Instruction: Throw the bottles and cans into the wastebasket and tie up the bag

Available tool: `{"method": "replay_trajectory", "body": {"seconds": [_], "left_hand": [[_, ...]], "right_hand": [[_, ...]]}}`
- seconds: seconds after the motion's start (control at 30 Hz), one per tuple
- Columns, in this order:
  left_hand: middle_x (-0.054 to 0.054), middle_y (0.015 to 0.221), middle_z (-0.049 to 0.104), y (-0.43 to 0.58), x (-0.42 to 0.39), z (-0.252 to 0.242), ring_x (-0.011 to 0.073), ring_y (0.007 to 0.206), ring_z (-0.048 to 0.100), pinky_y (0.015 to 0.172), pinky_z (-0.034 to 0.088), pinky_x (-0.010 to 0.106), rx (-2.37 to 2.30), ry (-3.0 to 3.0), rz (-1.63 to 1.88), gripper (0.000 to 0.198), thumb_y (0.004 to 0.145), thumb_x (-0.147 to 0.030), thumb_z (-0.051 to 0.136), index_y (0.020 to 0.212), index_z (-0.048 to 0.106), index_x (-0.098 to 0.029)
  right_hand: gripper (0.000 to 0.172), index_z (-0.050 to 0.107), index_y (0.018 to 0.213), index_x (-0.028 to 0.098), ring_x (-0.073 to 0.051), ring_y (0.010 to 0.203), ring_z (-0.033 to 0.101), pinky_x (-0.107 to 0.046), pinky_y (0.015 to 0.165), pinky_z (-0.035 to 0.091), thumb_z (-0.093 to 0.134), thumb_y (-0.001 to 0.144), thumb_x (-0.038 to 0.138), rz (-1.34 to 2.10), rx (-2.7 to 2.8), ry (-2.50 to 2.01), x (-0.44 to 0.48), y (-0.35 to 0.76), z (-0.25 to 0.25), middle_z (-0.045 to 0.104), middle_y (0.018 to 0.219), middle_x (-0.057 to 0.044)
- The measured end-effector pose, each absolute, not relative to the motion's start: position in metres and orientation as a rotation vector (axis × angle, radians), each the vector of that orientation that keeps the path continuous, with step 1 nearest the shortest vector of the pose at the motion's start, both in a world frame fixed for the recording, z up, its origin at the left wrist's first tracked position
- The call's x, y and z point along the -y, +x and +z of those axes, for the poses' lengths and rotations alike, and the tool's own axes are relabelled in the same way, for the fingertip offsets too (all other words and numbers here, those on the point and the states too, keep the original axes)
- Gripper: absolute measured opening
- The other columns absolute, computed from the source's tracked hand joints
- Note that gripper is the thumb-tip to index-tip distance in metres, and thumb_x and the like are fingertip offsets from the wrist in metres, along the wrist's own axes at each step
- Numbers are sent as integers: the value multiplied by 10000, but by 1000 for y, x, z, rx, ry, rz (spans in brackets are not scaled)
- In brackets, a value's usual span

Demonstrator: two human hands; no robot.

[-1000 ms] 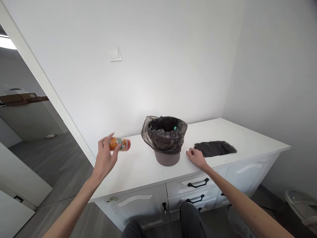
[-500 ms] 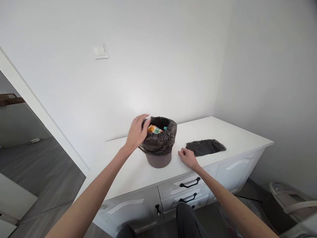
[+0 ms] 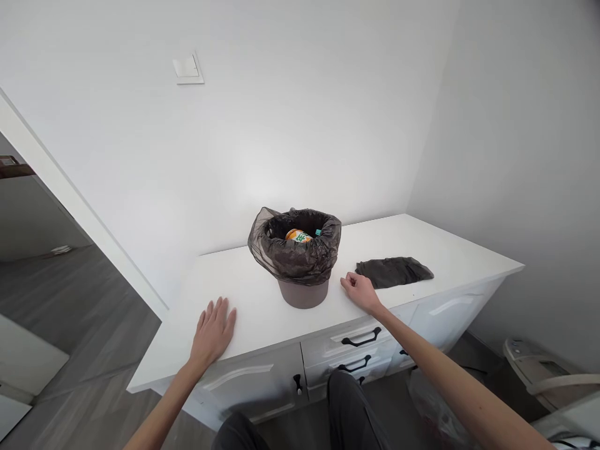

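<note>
A small brownish trash can point(image 3: 304, 296) stands upright on the white cabinet top point(image 3: 262, 337), lined with a dark translucent garbage bag point(image 3: 300, 259) folded over its rim. Inside lies an orange and white package point(image 3: 299, 235) with green lettering, beside a small teal piece point(image 3: 318, 232). Left of the can, my left hand point(image 3: 214, 331) lies flat on the cabinet top, fingers stretched out. My right hand point(image 3: 360, 291) rests curled on the surface between the can and a folded dark garbage bag point(image 3: 394, 272), close to the bag's left end; whether its fingers hold anything is hidden.
Drawers with black handles point(image 3: 360, 337) form the cabinet's front, just above my knees point(image 3: 349, 400). A light switch point(image 3: 188, 69) is on the wall behind. At the lower right stands a beige appliance-like object point(image 3: 529, 362); a doorway opens at the left.
My left hand has left the bag's rim and come down to the cabinet top on the left. The bag's left side now bulges outward. My right hand has stayed nearly in place.
</note>
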State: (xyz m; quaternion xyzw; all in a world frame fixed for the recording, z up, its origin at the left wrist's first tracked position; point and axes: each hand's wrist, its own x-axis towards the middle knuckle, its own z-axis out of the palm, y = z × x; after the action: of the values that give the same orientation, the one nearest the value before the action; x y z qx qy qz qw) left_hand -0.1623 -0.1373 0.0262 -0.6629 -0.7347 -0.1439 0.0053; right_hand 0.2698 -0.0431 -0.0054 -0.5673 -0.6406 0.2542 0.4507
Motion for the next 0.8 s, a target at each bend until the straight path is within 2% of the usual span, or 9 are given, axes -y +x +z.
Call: {"method": "replay_trajectory", "body": {"seconds": [0.17, 0.53, 0.8], "left_hand": [[126, 1707, 324, -165, 134, 18, 344, 1601, 250, 1298, 212, 539, 2251, -2026, -287, 712, 1040, -503, 264, 1609, 412, -100], [147, 1690, 357, -162, 137, 21, 356, 1594, 269, 1281, 252, 556, 2214, -2037, -281, 695, 1042, -471, 277, 1597, 431, -83], [132, 1707, 326, -163, 136, 18, 351, 1599, 255, 1290, 228, 540, 2217, -2032, -248, 710, 1040, -480, 247, 1606, 415, -85]], "right_hand": [[359, 299, 637, 251, -145, 605, 341, -286, 595, 294, 538, 847, 417, 628, 1570, -1421, 40, 271, -9, 354, 597, 44], [364, 302, 631, 249, -145, 603, 354, -285, 600, 304, 541, 851, 416, 596, 1582, -1429, 38, 270, -12, 360, 595, 45], [365, 302, 638, 246, -142, 602, 351, -286, 599, 298, 545, 856, 409, 623, 1588, -1437, 39, 271, -12, 373, 603, 45]]}}
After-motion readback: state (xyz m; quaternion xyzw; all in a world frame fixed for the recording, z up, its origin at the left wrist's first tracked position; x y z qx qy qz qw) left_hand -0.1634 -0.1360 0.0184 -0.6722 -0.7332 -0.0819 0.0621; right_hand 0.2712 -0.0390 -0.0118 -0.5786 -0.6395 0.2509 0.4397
